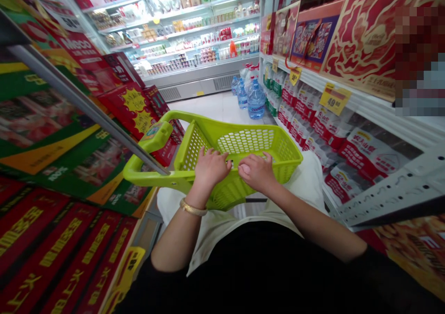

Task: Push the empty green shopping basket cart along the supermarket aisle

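Note:
A lime-green shopping basket [239, 131] with perforated walls stands between my knees. Its bottom shows through the gap above my hands, and I see no goods in that part. Over the near rim lies my left hand [212, 166], fingers bent across the edge, with a gold-coloured bracelet on the wrist. Just to its right my right hand [257, 171] is curled on the same rim. The undersides of both hands are hidden. A metal pull rod [90, 91] slants from the basket's left end up to the upper left.
Stacked drink cartons [66, 142] and red boxes [38, 249] crowd the left. Bottled-water packs [342, 149] fill the low shelf at right, below gift boxes [365, 40]. Large water bottles [256, 103] stand on the floor before a lit refrigerated display [187, 73].

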A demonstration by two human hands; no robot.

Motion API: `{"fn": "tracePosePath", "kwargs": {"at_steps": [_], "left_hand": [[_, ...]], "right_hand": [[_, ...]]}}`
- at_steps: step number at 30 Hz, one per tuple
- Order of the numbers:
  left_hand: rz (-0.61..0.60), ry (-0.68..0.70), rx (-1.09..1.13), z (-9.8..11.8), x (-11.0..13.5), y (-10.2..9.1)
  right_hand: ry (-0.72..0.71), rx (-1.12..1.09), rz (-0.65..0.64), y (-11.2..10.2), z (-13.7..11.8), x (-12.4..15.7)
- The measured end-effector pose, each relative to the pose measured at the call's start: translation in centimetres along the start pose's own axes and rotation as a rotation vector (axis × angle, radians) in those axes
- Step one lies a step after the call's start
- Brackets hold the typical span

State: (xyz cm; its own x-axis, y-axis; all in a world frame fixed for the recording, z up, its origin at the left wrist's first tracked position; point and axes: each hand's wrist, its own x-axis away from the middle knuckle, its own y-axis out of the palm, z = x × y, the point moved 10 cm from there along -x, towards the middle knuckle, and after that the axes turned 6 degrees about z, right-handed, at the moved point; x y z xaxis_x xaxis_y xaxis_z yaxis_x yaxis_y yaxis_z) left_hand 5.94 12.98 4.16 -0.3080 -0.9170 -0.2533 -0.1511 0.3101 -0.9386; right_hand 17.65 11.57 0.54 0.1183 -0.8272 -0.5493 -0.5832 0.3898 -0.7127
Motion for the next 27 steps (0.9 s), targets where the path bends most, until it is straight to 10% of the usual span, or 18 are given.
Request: {"fn": "tracePosePath", "kwargs": {"at_steps": [14,27], "left_hand": [[-0.005,-0.008,0.044,0.0,-0.2,0.3],[-0.004,0.001,0.045,0.1,-0.1,0.2]], "right_hand": [[0.346,0.138,0.146,-5.1,12.5,1.8],[-0.047,0.011,-0.022,0.4,-1.0,-0.5]]}}
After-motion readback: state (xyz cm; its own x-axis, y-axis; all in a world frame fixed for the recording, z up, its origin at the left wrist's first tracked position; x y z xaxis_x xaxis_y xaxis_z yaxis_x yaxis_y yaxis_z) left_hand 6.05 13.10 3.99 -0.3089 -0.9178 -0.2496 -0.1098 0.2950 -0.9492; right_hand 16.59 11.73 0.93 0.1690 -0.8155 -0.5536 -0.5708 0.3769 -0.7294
